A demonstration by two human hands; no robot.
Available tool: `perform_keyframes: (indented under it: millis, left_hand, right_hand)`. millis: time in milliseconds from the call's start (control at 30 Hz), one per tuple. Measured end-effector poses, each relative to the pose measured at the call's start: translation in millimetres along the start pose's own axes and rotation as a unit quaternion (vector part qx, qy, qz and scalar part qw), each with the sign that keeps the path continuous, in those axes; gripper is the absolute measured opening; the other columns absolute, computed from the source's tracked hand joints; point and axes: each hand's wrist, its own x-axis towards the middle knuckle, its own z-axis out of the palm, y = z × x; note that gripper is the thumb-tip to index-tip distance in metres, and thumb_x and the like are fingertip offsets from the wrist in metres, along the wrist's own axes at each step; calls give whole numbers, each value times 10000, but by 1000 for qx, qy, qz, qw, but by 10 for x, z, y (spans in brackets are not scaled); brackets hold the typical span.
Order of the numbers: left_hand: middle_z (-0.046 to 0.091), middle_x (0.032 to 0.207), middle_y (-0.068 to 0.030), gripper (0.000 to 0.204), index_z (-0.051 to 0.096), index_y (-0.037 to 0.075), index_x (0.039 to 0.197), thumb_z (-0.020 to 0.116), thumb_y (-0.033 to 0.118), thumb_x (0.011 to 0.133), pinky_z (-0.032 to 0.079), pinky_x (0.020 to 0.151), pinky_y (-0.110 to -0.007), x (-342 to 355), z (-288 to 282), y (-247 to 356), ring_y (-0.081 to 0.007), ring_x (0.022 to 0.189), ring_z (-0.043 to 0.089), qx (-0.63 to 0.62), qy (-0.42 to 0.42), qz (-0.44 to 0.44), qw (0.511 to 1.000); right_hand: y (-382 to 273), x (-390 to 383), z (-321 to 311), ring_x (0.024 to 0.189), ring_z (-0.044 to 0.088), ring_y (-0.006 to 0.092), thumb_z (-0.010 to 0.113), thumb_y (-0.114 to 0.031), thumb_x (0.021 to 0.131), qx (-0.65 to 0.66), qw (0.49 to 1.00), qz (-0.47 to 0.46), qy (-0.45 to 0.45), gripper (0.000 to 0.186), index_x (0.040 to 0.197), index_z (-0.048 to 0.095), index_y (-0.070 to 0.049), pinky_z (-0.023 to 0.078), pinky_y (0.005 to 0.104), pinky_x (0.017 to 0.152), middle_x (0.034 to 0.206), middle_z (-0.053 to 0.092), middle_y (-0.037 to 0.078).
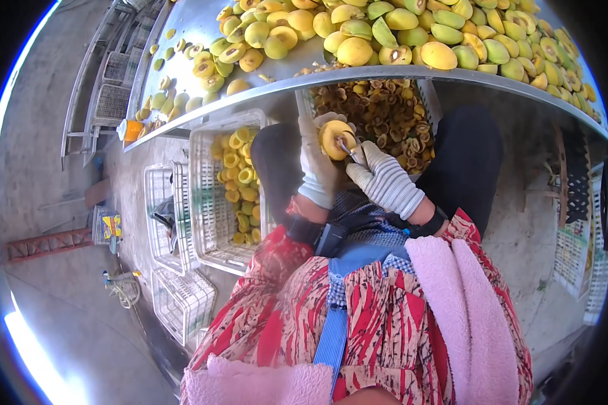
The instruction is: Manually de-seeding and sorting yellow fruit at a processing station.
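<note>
In my gloved left hand (313,165) is a yellow peach half (332,138), held up with its cut face showing. My right hand (387,181), in a striped knit glove, grips a small metal pitting tool (348,150). The tool's curved end lies against the middle of the cut face; how deep it goes I cannot tell. Both hands are over my lap, between my knees. Just beyond them, under the table edge, brown and orange pit pieces (392,128) fill a container. To the left, a white crate (203,202) holds hollowed yellow peach halves (240,182).
A metal table (290,84) runs across the far side, piled with halved peaches (439,55). An orange-and-white container (130,129) is at its left end. Other white crates (182,304) stand on the floor at left, more (574,260) at right. A pink towel (446,297) hangs over me.
</note>
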Motion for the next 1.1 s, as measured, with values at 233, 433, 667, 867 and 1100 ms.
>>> perform_keyframes:
  millis: [233,433,667,867,1100]
  left_hand:
    - [616,874,-147,610,566,-3,986,359,567,922,512,709,-343,35,32,-48,-251,781,599,57,81,50,994]
    - [614,837,-150,579,583,-9,934,395,538,914,511,700,-342,93,8,-42,-253,762,598,12,112,-9,994]
    - [597,928,-88,453,554,12,1052,411,430,953,480,776,-304,163,-221,-53,-191,855,581,253,13,-92,963]
    - [564,1109,-166,417,470,-14,1209,447,303,939,467,885,-337,195,-258,-93,-245,1004,567,70,-13,-95,993]
    - [589,1060,-206,411,481,-44,1156,433,310,953,489,883,-448,133,-175,56,-345,974,593,-215,-33,-153,964]
  right_hand:
    - [-10,70,46,766,581,439,555,-234,841,-113,993,12,-20,268,936,453,-5,458,463,655,777,581,274]
    - [54,107,87,768,580,438,545,-203,854,-83,996,-14,-25,227,924,474,1,464,446,657,781,584,271]
    - [96,210,-58,869,619,323,576,-176,827,-85,989,78,-91,287,1018,506,26,475,362,775,918,620,211]
    - [199,214,-195,589,525,184,557,-200,845,78,982,172,-5,200,1002,486,-97,440,310,513,731,545,93]
    - [-36,-4,-8,537,476,167,555,-211,872,154,979,133,6,167,943,471,-87,423,297,511,685,505,41]
